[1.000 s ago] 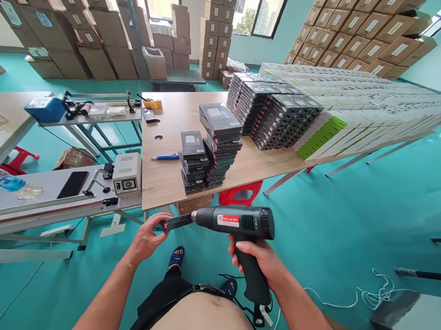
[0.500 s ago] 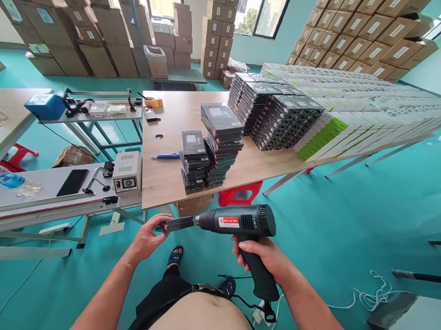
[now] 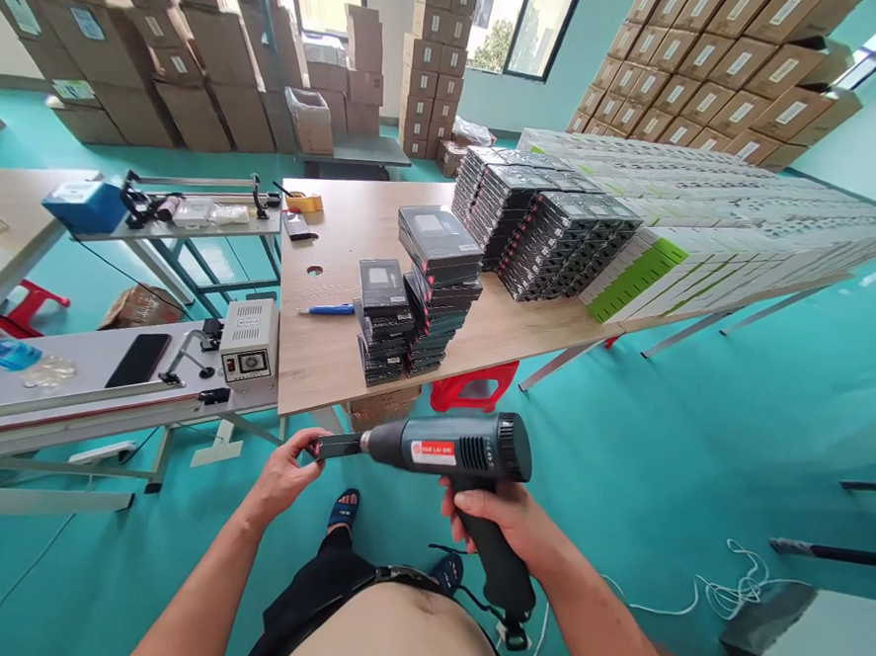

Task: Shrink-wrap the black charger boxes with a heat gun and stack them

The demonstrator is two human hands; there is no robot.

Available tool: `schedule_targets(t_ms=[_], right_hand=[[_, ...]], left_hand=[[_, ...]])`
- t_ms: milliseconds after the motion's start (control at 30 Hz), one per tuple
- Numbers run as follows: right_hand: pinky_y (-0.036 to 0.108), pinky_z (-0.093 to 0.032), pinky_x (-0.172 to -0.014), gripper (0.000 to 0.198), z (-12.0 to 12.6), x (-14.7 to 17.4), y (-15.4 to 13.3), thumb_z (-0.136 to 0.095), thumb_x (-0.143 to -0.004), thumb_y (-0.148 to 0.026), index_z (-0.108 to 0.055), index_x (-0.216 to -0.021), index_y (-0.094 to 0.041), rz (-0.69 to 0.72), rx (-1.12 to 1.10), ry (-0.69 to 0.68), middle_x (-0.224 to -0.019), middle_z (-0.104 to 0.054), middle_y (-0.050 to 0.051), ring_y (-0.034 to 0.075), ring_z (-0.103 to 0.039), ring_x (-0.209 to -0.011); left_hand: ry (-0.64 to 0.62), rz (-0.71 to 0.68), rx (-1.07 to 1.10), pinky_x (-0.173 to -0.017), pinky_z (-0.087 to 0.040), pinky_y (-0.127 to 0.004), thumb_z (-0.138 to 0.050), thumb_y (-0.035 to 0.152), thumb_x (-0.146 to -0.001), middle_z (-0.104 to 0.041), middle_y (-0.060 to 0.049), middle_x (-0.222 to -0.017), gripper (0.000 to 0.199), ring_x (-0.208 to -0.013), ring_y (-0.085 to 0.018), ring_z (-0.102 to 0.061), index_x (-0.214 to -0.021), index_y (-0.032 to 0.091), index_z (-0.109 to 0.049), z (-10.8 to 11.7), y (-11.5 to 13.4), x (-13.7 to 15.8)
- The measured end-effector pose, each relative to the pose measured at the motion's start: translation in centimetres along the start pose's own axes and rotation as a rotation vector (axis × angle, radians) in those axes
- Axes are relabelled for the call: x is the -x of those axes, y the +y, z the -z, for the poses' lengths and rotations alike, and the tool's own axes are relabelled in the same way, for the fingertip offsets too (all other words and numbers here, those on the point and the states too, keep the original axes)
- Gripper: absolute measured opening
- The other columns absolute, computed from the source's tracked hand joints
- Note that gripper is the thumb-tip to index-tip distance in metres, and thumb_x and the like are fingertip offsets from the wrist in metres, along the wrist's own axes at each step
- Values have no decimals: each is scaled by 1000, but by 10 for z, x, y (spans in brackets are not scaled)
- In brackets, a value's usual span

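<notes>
My right hand (image 3: 496, 520) is wrapped round the handle of a dark heat gun (image 3: 446, 442) with a red and white label. Its metal nozzle points left, right at the end of a thin black box (image 3: 340, 447); whether they touch I cannot tell. The box's other end is pinched between the thumb and fingers of my left hand (image 3: 291, 472). Beyond the hands, on the wooden table (image 3: 321, 360), stand a short stack of similar black boxes (image 3: 383, 325) and a taller one (image 3: 441, 279) beside it.
Larger blocks of black boxes (image 3: 562, 237) stand farther back, before long rows of white boxes (image 3: 716, 256). A blue pen-shaped tool (image 3: 329, 309) lies left of the stacks. A beige control unit (image 3: 250, 341) sits on the left bench. A red stool (image 3: 474, 388) is under the table edge.
The heat gun has moved left and slightly down, with its body tilted a little differently. The black box and my left hand have shifted slightly left too. Both grips stay the same.
</notes>
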State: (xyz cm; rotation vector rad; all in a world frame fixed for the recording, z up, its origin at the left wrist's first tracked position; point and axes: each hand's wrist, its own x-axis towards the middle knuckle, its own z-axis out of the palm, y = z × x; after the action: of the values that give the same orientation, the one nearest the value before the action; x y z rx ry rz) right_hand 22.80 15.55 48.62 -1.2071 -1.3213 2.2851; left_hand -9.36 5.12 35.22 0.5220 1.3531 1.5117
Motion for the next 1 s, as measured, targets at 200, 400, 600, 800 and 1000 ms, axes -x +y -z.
schedule_targets(t_ms=[200, 400, 600, 800, 1000], right_hand=[[26, -48, -54, 32, -9, -10, -8, -65, -78, -32, -63, -104, -13, 32, -27, 3, -88, -66, 9, 17, -62, -68], [27, -48, -58, 32, -36, -14, -8, -66, -77, -31, -64, -105, -15, 67, 22, -156, -87, -66, 6, 16, -61, -68], [28, -45, -58, 8, -27, 8, 3, -61, -76, -22, -67, -76, -17, -57, 368, -328, -66, -61, 1, 14, -55, -60], [26, -45, -56, 10, -3, 18, 22, -62, -73, -22, -67, -78, -15, -138, 404, -216, -65, -60, 1, 15, -56, -60], [26, -47, -56, 30, 18, 18, 45, -65, -74, -28, -64, -99, -11, -128, 108, -105, -83, -66, 7, 16, -61, -65]], left_hand=[[-11, 85, 164, -65, -51, -25, -57, 7, -61, -66, -5, -79, 32, -76, -20, -62, -90, 15, -70, 13, -29, -10], [109, 307, 521, -58, -53, -32, -52, 12, -63, -70, -8, -77, 20, -65, -21, -64, -75, 13, -67, 11, -37, -14], [98, 365, 756, -60, -54, -38, -46, 18, -67, -68, -10, -75, 23, -65, -23, -65, -80, 12, -65, 20, -52, -17], [-98, 350, 817, -69, -55, -39, -51, 37, -84, -66, -13, -88, 43, -75, -23, -65, -116, 9, -58, 21, -64, -20], [-348, 429, 910, -98, -45, -51, -41, 71, -84, -65, -18, -112, 77, -104, -31, -63, -130, 10, -50, 8, -61, -14]])
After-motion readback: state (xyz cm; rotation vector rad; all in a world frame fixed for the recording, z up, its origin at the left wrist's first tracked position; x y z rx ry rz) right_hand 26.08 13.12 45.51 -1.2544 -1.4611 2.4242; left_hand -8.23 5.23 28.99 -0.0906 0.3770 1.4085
